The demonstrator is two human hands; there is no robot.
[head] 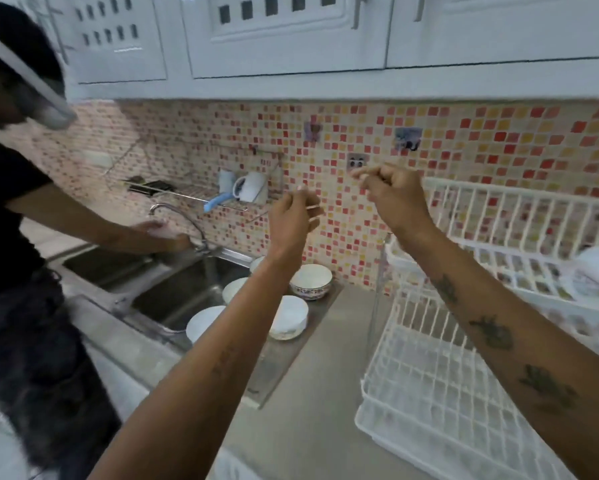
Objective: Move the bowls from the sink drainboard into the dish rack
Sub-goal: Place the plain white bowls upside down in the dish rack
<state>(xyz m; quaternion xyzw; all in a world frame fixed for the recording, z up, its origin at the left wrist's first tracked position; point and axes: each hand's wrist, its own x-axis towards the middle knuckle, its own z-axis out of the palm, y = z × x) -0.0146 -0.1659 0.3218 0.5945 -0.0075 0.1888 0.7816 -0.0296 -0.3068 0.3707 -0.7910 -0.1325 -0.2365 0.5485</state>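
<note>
- left hand [293, 216] raised, fingers loosely curled, empty
- right hand [391, 192] raised, curled, empty
- bowls [311, 280] on drainboard [287, 362], left
- dish rack [440, 393] right, near

Hands: left hand [293, 216] and right hand [393, 194] are hovering empty, fingers curled, above the tabletop [312, 403].
Bowls [311, 280]: sitting on the drainboard [291, 355].
Dish rack [440, 386]: standing at the tabletop's right edge.
</note>
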